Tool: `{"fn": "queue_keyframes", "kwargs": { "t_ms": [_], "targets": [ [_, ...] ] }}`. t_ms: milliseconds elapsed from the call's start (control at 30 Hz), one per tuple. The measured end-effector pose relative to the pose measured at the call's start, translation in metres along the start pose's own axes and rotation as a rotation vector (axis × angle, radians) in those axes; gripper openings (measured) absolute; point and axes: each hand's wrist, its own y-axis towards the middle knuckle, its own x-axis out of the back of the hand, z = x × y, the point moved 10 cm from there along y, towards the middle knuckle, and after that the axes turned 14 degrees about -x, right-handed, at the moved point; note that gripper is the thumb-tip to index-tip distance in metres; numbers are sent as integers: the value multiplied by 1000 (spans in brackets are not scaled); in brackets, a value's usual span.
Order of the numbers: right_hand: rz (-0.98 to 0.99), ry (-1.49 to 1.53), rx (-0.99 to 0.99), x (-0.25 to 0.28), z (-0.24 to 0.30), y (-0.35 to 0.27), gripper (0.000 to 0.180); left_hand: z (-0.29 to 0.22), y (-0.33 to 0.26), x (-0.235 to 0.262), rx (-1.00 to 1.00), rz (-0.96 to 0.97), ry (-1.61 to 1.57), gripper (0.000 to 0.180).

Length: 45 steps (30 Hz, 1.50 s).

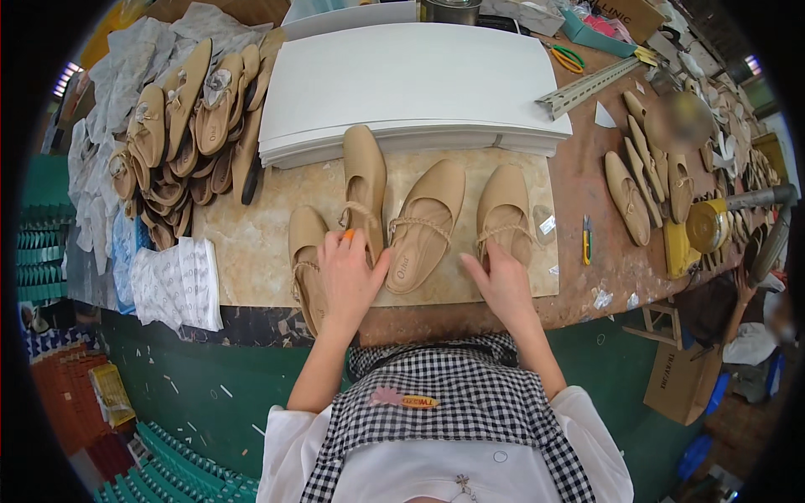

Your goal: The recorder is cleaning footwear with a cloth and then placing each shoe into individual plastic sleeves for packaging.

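Pointing toe-away, tan shoe (506, 188) extends ahead of nearer right hand (506, 287); grip closure unclear, likewise for left hand (348, 277).

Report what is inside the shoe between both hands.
The tan shoe shows an insole with dark printing near the heel, crossed by a braided strap. Its upper covers the toe, whose inside cannot be seen.

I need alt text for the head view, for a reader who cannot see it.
A person's left hand and right hand are among four tan shoes with braided straps, over a marbled board. Behind lies a white stack; a shoe heap is at left, and more shoes lie at right.
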Motion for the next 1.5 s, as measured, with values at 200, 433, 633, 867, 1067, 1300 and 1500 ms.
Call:
{"fn": "queue_keyframes", "kwargs": {
  "t_ms": [200,433,633,867,1067,1300,1500],
  "targets": [
    [16,-186,-50,-16,15,4,65,4,-19,8,171,141,-43,27],
    [118,-141,20,-32,27,-3,63,-4,-32,37,0,-53,-217,45],
    [-47,-58,29,-18,2,17,33,85,-101,41,510,-30,-55,50],
    [28,-22,-45,20,-24,5,20,76,-68,-3,541,128,-337,48],
    [10,-15,-106,18,-45,5,20,36,116,50,-171,-286,-19,38],
    [68,203,-78,28,-39,-13,24,80,247,-72,-127,-78,258,46],
    [-207,391,-48,86,-41,-28,41,39,250,-88,-130,116,-86,43]
  ]
}}
